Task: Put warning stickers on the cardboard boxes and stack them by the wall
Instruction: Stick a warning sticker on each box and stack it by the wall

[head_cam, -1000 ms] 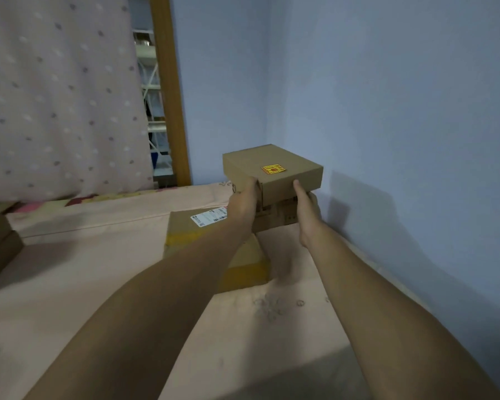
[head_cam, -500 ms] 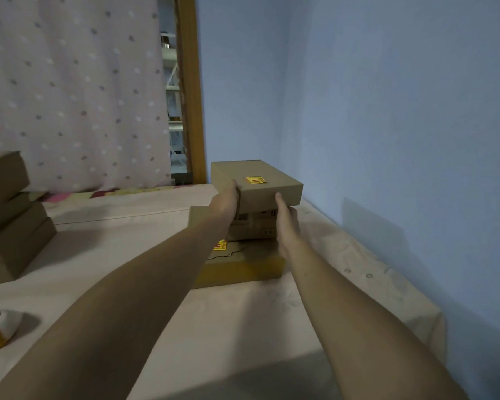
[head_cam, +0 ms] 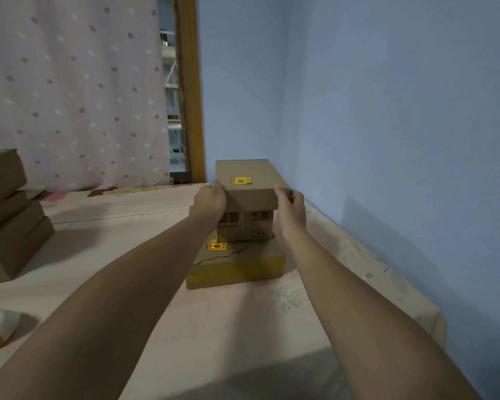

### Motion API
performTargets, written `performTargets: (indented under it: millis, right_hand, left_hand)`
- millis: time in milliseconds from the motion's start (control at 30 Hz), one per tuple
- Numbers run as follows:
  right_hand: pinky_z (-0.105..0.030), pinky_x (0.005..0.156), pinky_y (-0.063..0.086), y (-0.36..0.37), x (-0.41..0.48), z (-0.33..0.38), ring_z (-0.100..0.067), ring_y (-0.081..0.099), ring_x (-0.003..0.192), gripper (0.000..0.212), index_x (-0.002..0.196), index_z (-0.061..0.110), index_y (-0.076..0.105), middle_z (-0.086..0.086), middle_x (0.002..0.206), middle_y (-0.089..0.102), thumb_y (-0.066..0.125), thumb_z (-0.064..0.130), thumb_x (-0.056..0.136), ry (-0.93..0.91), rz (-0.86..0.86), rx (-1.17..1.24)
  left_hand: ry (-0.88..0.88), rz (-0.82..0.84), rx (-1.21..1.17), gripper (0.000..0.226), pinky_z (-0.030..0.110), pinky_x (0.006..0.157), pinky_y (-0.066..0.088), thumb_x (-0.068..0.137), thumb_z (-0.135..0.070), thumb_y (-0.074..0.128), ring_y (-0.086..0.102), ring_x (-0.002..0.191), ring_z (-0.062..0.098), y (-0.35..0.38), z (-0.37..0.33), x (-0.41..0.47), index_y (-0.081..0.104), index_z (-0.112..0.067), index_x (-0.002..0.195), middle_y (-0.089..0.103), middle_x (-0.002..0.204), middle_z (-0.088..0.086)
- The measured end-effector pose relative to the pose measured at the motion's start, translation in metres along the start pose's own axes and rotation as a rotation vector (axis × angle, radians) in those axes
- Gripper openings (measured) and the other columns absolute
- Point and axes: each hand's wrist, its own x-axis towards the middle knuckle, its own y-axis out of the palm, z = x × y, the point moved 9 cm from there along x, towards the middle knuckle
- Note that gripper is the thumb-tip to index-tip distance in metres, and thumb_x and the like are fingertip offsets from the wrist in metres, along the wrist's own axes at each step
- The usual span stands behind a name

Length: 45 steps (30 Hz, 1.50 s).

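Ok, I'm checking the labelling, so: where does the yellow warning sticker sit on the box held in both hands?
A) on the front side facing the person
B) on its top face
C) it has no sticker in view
B: the yellow sticker lies flat on the top face of the top box, near the front edge that the left hand and right hand grip.

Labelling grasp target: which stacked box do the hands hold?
The top box of three: left hand and right hand grip its near corners; yellow sticker on its lid.

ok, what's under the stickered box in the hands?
A smaller printed cardboard box, resting on a wide flat cardboard box with yellow tape. The smaller box's top face is covered, so any sticker there is hidden.
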Motion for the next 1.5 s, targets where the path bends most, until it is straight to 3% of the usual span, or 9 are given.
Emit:
performTargets:
  millis: [133, 233, 433, 500, 667, 967, 1100, 1333, 1500]
  right_hand:
    - [-0.032, 0.078, 0.037, 0.000, -0.003, -0.015, -0.014, 0.050, 0.095, 0.051, 0.132, 0.021, 0.044, 0.006, 0.110, 0.053, 0.046, 0.060, 0.100, 0.077, 0.004, 0.036]
    - [-0.037, 0.086, 0.036, 0.000, -0.003, -0.033, -0.018, 0.049, 0.106, 0.061, 0.139, 0.018, 0.043, 0.002, 0.121, 0.053, 0.040, 0.065, 0.100, 0.119, 0.008, 0.048]
    - [-0.040, 0.087, 0.046, -0.004, -0.006, -0.064, -0.020, 0.051, 0.099, 0.057, 0.126, 0.024, 0.049, 0.005, 0.104, 0.051, 0.021, 0.067, 0.102, 0.142, -0.044, -0.177]
    - [-0.043, 0.092, 0.047, -0.011, -0.010, -0.076, -0.023, 0.053, 0.100, 0.046, 0.119, 0.018, 0.051, -0.001, 0.109, 0.054, 0.026, 0.055, 0.106, 0.176, -0.043, -0.254]
    - [-0.034, 0.067, 0.046, -0.024, -0.007, -0.091, -0.017, 0.055, 0.082, 0.016, 0.098, 0.018, 0.057, -0.005, 0.100, 0.062, 0.052, 0.032, 0.099, 0.143, 0.047, -0.415]
    - [-0.039, 0.088, 0.050, -0.095, 0.023, -0.098, -0.027, 0.053, 0.110, 0.028, 0.120, 0.014, 0.057, -0.008, 0.131, 0.047, 0.061, 0.017, 0.093, 0.098, -0.226, -0.443]
    - [-0.045, 0.101, 0.044, -0.126, 0.038, -0.095, -0.033, 0.041, 0.127, 0.037, 0.127, 0.014, 0.054, -0.012, 0.140, 0.038, 0.063, 0.026, 0.093, 0.074, -0.339, -0.665]
    - [-0.040, 0.105, 0.041, -0.144, 0.060, -0.102, -0.032, 0.039, 0.137, 0.041, 0.137, 0.020, 0.054, -0.007, 0.151, 0.036, 0.059, 0.034, 0.099, -0.020, -0.252, -0.717]
    - [-0.038, 0.104, 0.042, -0.158, 0.064, -0.109, -0.026, 0.038, 0.140, 0.049, 0.145, 0.022, 0.047, -0.002, 0.154, 0.031, 0.059, 0.034, 0.100, -0.102, -0.248, -0.766]
  left_hand:
    - [-0.036, -0.018, -0.052, 0.060, 0.039, 0.093, 0.037, 0.106, -0.053, 0.021, 0.051, 0.114, 0.025, -0.007, 0.011, -0.002, 0.044, -0.014, 0.144, 0.056, 0.127, 0.008]
    - [-0.082, -0.081, -0.022, 0.062, 0.043, 0.106, 0.039, 0.106, -0.052, 0.021, 0.050, 0.129, 0.031, -0.019, 0.023, -0.005, 0.044, -0.011, 0.146, 0.053, 0.141, 0.011]
    - [-0.256, -0.024, 0.359, 0.038, 0.042, 0.099, 0.051, 0.103, -0.036, 0.036, 0.057, 0.105, 0.029, -0.033, 0.089, -0.003, 0.055, -0.008, 0.121, 0.059, 0.109, 0.011]
    - [-0.307, 0.023, 0.333, 0.035, 0.038, 0.094, 0.052, 0.099, -0.031, 0.045, 0.057, 0.103, 0.028, -0.026, 0.106, -0.005, 0.054, -0.008, 0.124, 0.059, 0.109, 0.011]
    - [-0.229, 0.005, 0.412, 0.036, 0.041, 0.091, 0.056, 0.092, -0.033, 0.056, 0.061, 0.097, 0.030, -0.009, 0.108, 0.000, 0.056, -0.009, 0.119, 0.061, 0.105, 0.012]
    - [-0.143, 0.147, 0.269, 0.015, 0.038, 0.077, 0.052, 0.098, -0.019, 0.052, 0.055, 0.096, 0.029, 0.069, 0.081, 0.001, 0.050, -0.009, 0.109, 0.050, 0.088, 0.007]
    - [-0.129, 0.182, 0.166, 0.017, 0.040, 0.084, 0.055, 0.099, -0.018, 0.047, 0.056, 0.103, 0.031, 0.114, 0.070, -0.005, 0.051, -0.009, 0.113, 0.056, 0.107, 0.012]
    - [-0.086, 0.302, 0.115, 0.038, 0.045, 0.093, 0.056, 0.085, -0.018, 0.071, 0.060, 0.107, 0.033, 0.184, 0.056, -0.012, 0.059, -0.007, 0.120, 0.063, 0.115, 0.014]
    - [-0.072, 0.328, 0.096, 0.033, 0.044, 0.092, 0.057, 0.089, -0.017, 0.068, 0.062, 0.106, 0.033, 0.218, 0.051, -0.006, 0.060, -0.006, 0.120, 0.063, 0.112, 0.014]
